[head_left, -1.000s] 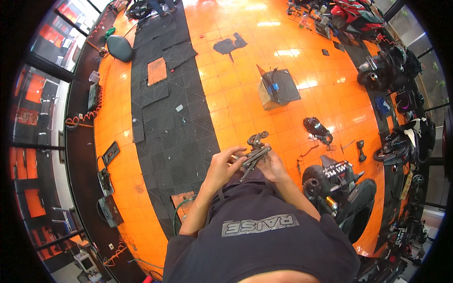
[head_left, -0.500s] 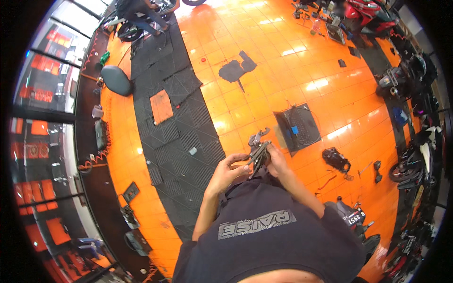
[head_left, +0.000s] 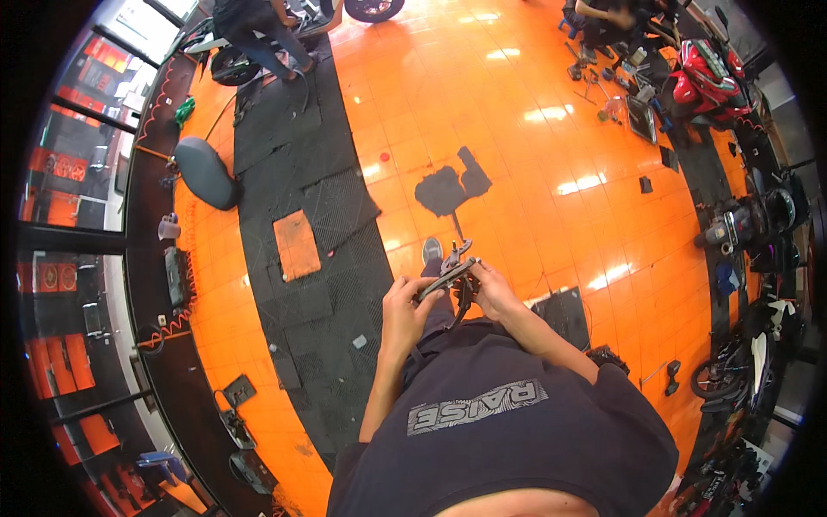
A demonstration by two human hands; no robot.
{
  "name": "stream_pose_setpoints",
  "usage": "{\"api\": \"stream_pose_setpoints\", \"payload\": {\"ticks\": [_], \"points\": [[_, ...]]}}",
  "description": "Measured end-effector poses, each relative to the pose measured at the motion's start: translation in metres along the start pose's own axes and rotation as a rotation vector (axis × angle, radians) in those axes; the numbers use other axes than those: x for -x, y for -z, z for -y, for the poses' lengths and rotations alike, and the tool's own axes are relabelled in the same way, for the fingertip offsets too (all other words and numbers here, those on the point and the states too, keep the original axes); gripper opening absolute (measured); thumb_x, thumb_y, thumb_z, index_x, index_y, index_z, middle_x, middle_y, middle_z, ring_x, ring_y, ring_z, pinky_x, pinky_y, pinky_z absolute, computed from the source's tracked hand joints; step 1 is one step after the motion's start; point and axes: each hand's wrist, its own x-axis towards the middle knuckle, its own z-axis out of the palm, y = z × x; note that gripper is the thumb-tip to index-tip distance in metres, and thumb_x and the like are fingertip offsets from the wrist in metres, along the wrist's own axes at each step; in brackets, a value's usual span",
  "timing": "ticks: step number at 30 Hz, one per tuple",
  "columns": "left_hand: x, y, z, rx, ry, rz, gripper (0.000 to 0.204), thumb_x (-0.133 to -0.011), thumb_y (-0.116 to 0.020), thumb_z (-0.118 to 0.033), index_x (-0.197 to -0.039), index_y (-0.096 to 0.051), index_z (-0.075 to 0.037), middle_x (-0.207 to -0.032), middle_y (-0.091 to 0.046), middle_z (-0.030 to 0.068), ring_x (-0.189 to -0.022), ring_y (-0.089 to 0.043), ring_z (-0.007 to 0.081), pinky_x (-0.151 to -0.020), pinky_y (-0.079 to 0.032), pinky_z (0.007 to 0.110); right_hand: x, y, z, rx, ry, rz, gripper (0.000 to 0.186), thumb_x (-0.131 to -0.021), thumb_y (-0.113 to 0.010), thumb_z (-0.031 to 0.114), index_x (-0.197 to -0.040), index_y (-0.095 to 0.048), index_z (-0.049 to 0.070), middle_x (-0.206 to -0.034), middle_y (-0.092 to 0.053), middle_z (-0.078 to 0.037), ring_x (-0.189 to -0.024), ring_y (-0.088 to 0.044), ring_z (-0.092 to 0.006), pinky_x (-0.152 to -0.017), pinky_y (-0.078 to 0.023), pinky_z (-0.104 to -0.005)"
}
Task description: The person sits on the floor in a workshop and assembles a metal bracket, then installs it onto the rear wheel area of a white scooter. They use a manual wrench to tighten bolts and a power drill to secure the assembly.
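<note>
Orange tiled floor (head_left: 534, 202) spreads around me, black matting (head_left: 289, 159) running along my left. A red motorcycle (head_left: 711, 77) stands far ahead, to my right; a dark seat (head_left: 207, 172) lies by the matting's left edge. Before my waist, I hold a dark metal part (head_left: 450, 277), left hand (head_left: 401, 303) and right hand (head_left: 494, 295) both closed on it.

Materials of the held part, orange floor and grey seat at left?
Held part, in the left hand and right hand: probably metal, dull dark grey; thin, rigid-looking arms.
Orange floor: likely glazed tile, glossy; grid lines, mirrored lights.
Grey seat: possibly vinyl, matte; smooth surface, but too far to be sure.
</note>
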Motion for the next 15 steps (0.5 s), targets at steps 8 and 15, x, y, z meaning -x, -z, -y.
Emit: {"api": "stream_pose_setpoints", "payload": {"ticks": [8, 15], "points": [[-0.234, 0.010, -0.022, 0.089, -0.196, 0.097, 0.020, -0.083, -0.070, -0.014, -0.099, -0.072, -0.003, -0.084, -0.067, 0.0087, -0.075, -0.062, 0.0163, -0.069, -0.048, 0.031, -0.127, -0.031, 0.128, -0.199, 0.091, -0.093, 0.030, -0.101, -0.045, 0.031, -0.110, -0.057, 0.004, -0.096, -0.064, -0.009, -0.086, -0.063, -0.0199, -0.078, -0.053, -0.0379], [-0.418, -0.044, -0.057, 0.028, -0.238, 0.192, 0.027, -0.090, -0.063, -0.017, -0.113, -0.068, -0.004, -0.109, -0.068, 0.0150, -0.099, -0.066, 0.0231, -0.079, -0.050, 0.032, -0.239, -0.001, 0.247, -0.322, 0.119, -0.136, 0.037, -0.100, -0.047, 0.038, -0.119, -0.057, 0.008, -0.104, -0.060, -0.005, -0.094, -0.057, -0.0185, -0.081, -0.048, -0.0386]]}}
